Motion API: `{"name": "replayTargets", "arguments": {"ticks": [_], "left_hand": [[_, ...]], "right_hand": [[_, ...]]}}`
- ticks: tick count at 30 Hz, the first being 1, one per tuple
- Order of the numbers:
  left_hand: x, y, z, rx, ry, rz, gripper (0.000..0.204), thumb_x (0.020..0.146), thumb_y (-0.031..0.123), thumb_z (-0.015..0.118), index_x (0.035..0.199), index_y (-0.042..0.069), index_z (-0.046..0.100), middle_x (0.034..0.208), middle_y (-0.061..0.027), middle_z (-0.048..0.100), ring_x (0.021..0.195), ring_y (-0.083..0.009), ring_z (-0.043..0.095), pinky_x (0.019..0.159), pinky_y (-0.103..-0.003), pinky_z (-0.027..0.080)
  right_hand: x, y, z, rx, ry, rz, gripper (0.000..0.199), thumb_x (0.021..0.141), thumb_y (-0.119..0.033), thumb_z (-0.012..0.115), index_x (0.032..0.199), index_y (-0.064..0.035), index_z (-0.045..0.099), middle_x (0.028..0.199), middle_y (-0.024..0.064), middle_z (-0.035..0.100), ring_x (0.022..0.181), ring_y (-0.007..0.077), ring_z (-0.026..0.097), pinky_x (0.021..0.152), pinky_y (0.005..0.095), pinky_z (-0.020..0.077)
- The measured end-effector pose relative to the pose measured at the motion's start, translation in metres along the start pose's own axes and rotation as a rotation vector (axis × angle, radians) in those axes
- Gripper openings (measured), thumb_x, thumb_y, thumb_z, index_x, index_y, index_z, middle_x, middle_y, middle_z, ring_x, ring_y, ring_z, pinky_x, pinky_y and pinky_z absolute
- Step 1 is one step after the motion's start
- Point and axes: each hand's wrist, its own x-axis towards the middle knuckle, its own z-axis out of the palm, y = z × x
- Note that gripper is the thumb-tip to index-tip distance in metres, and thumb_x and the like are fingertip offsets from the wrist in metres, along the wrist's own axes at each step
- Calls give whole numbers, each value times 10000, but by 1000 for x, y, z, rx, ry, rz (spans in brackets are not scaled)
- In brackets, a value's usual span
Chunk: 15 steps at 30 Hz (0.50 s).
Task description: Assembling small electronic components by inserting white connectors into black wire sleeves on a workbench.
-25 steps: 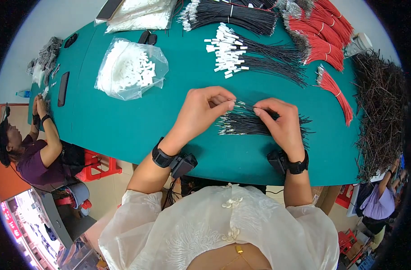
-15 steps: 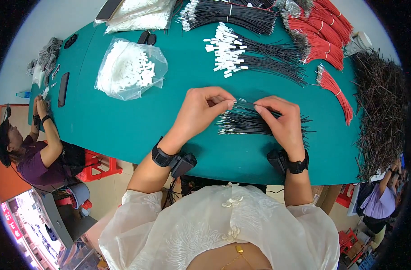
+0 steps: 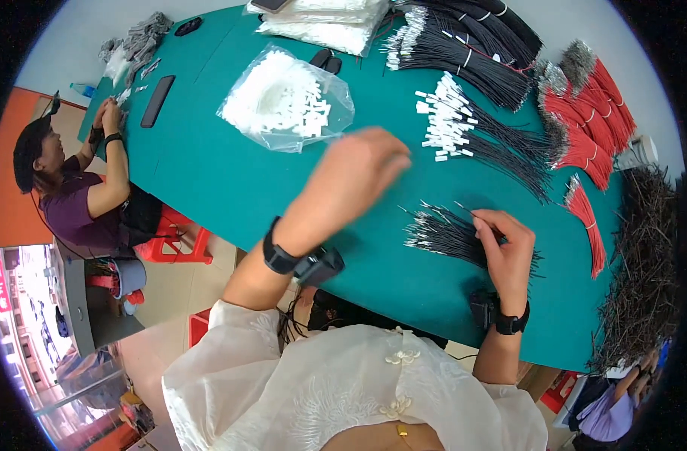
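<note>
Now right hand (image 3: 505,244) pinches one black wire (image 3: 464,208) off the bundle (image 3: 441,233); left hand (image 3: 358,177), blurred, open, reaches toward white connectors (image 3: 283,98).

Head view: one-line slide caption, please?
Right hand pinches a black wire over the bundle; left hand is raised above the green table.

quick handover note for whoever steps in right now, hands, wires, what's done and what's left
Left hand: empty as far as visible, blurred, raised over the green table near the bag of white connectors.
Right hand: pinching one thin black wire, resting on the loose black wire bunch.
Done: black wires with white connectors lie further back.
Left: the loose bunch has bare ends.
</note>
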Motion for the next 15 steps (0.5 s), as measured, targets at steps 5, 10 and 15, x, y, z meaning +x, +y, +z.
{"name": "replayTargets", "arguments": {"ticks": [5,10,15], "left_hand": [[12,-78,-37,653,43,-176,153,853,154,637,898,9,617,903,-218,625,818,-405,646,713,-460,542],[18,-82,-44,832,-154,-320,205,834,134,647,990,13,594,972,-202,628,809,-375,663,680,-478,554],[8,-81,-49,963,-39,-235,280,822,119,647,1068,21,558,1054,-182,611,795,-345,675,638,-459,560]], "right_hand": [[0,-1,2,16,-6,-6,103,864,-3,674,958,18,709,759,84,662,664,114,598,594,243,456],[1,-2,0,4,-24,-22,96,866,-2,674,953,19,707,757,82,658,652,114,593,587,240,449],[0,-2,-1,1,-23,-8,97,864,-3,677,954,16,708,754,79,655,645,117,590,582,240,444]]}}
